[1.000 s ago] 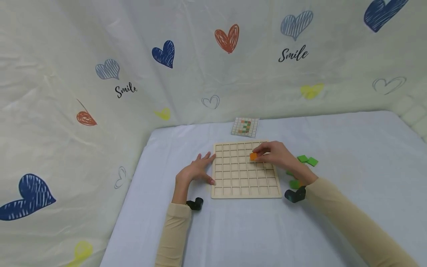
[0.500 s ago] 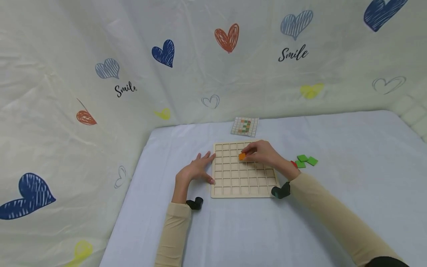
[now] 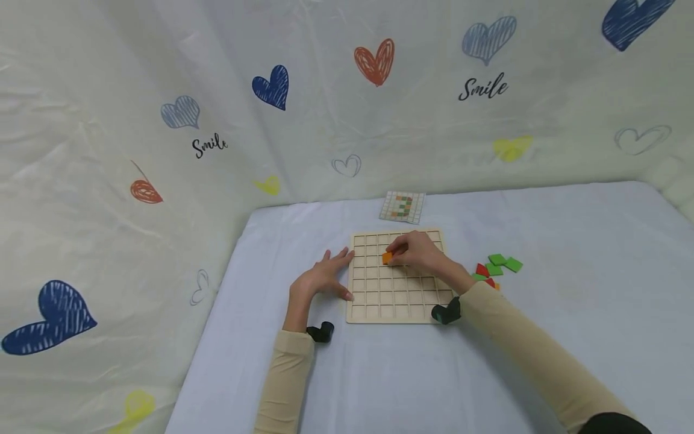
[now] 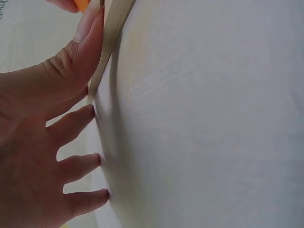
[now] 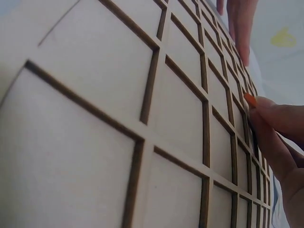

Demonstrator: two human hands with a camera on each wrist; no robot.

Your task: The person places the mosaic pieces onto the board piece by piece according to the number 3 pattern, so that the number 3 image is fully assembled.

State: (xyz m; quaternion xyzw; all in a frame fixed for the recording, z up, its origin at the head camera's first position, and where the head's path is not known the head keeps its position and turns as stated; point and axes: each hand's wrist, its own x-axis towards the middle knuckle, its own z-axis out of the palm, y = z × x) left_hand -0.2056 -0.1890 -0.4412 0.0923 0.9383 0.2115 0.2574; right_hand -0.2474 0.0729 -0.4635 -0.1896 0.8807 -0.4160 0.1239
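Observation:
A pale wooden board (image 3: 379, 295) with a raised grid of square cells lies flat on the white-covered table. My right hand (image 3: 420, 253) reaches over its upper part and pinches an orange square tile (image 3: 387, 258) between thumb and fingers. In the right wrist view the tile (image 5: 250, 99) is tilted at the grid; whether it touches a cell floor I cannot tell. My left hand (image 3: 322, 278) has its fingers spread along the board's left edge. In the left wrist view the thumb (image 4: 78, 52) lies against the board's side, and the other fingers point down to the cloth.
Several loose green (image 3: 512, 264) and red (image 3: 482, 270) tiles lie right of the board, with a bit of orange among them partly behind the right forearm. Behind the board lies a pattern card (image 3: 402, 207). A cloth printed with hearts hangs at the back.
My right hand has carried the orange tile leftward across the board and slightly toward me. The left hand keeps its place at the left edge. More loose tiles now show beside the right forearm.

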